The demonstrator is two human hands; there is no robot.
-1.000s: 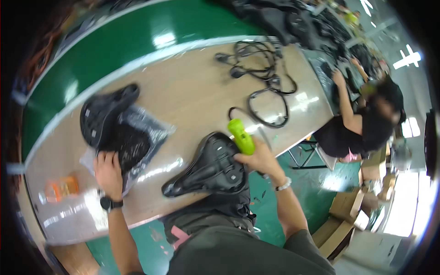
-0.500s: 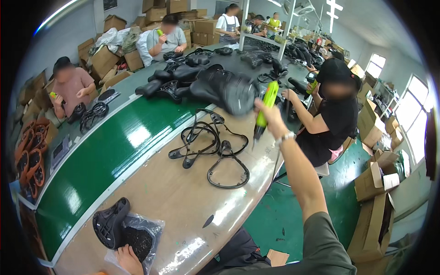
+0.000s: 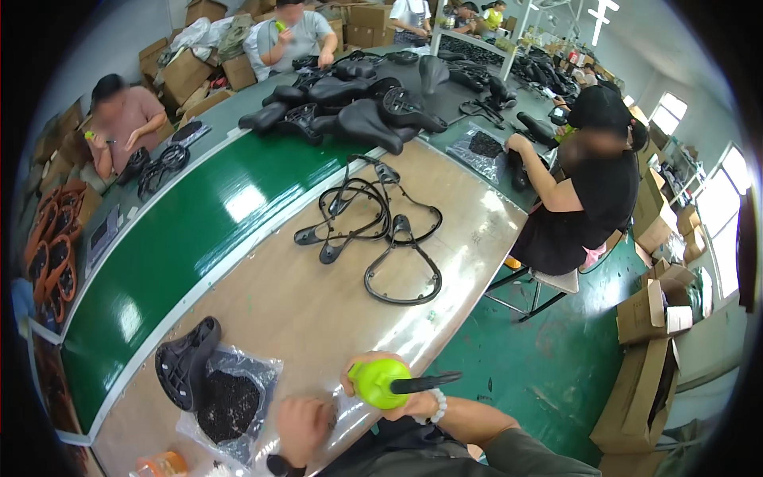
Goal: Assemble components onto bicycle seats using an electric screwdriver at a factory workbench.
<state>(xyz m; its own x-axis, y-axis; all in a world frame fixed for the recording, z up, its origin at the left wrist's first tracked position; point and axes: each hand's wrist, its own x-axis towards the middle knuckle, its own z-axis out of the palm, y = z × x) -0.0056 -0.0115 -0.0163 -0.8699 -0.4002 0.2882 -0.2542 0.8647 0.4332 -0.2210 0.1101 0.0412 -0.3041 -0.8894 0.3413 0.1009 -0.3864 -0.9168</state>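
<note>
A lime-green electric screwdriver is gripped in my right hand near the table's front edge; its black cord end points right. My left hand, smeared by motion, is just right of a clear plastic bag; its fingers cannot be made out. Small black screws lie heaped on the opened bag. Against the bag's left side rests a black plastic saddle shell. Farther up the tabletop several black loop-shaped saddle frames lie partly tangled.
Black saddles are piled at the table's far end. A seated person in black works at the right; another bag of screws lies there. A green strip runs along the left. An orange container stands near my left wrist.
My right hand has drawn the screwdriver back from the far saddle pile toward me. My left hand has moved right, off the bag of screws. A blurred black saddle has settled at the pile.
</note>
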